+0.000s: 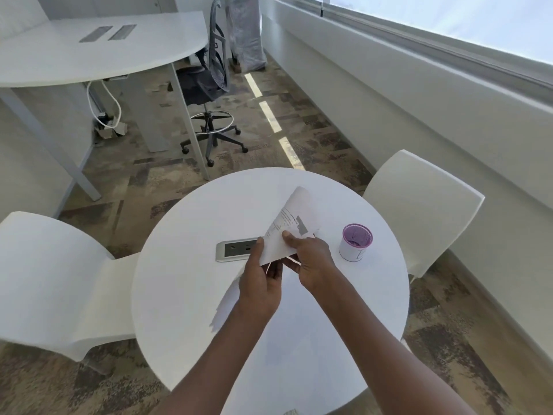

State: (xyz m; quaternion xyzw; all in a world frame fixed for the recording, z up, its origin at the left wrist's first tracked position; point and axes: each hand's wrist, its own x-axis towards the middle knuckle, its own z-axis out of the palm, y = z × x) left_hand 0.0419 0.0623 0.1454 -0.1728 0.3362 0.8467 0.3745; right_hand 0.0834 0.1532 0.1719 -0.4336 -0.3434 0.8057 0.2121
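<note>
Head camera looks down on a round white table (pixel 185 295) with a white moulded chair (pixel 54 280) at its left and a second white chair (pixel 419 205) at its far right. Set into the tabletop near the middle is a silver power outlet panel (pixel 233 249). Its right end is hidden behind the left hand (pixel 261 280) and the sheet of paper (pixel 291 226). Beyond the table lies patterned brown carpet (pixel 143 175). Farther off a curved white desk (pixel 98 52) stands with a dark mesh office chair (pixel 206 82) beside it. A white cable (pixel 115 106) hangs under the desk. A long window ledge (pixel 419 85) runs along the right wall.

The paper is held up above the middle of the table, clear of the surface, curled over on itself so that a printed face with lines of text and a dark block shows. The left hand pinches its near left edge, thumb on top and fingers curled beneath. The right hand (pixel 311 259) grips the near right part, thumb pressed on the printed face.

A small white cup (pixel 356 242) stands upright on the table just right of the right hand, apart from it. Its inside is purple; whether anything lies in it cannot be told.
</note>
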